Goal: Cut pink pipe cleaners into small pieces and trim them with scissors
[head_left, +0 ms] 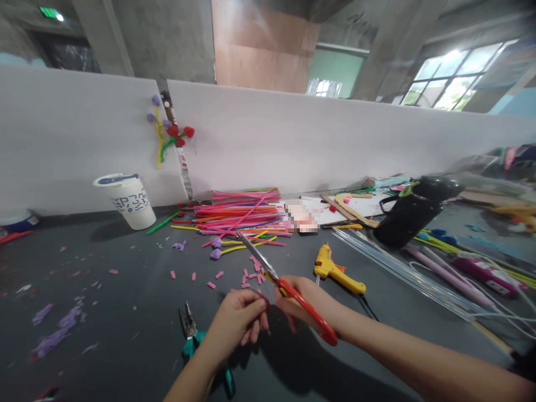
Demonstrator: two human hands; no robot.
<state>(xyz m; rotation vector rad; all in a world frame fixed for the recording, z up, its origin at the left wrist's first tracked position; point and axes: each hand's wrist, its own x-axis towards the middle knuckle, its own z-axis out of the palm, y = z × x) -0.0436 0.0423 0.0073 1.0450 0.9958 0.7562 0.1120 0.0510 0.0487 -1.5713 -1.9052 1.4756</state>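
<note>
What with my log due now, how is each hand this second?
Left hand: closed, thumb against fingers; what it pinches, if anything, cannot be told.
Right hand: closed, holding the red-handled scissors.

Light: daylight, window (pixel 451 75) upper right, glaring. Shadows: soft, on dark tabletop (pixel 125 357), lower centre. Edges: stretched, smeared at right. Pixelated patch (pixel 301 216): one, mid-frame.
</note>
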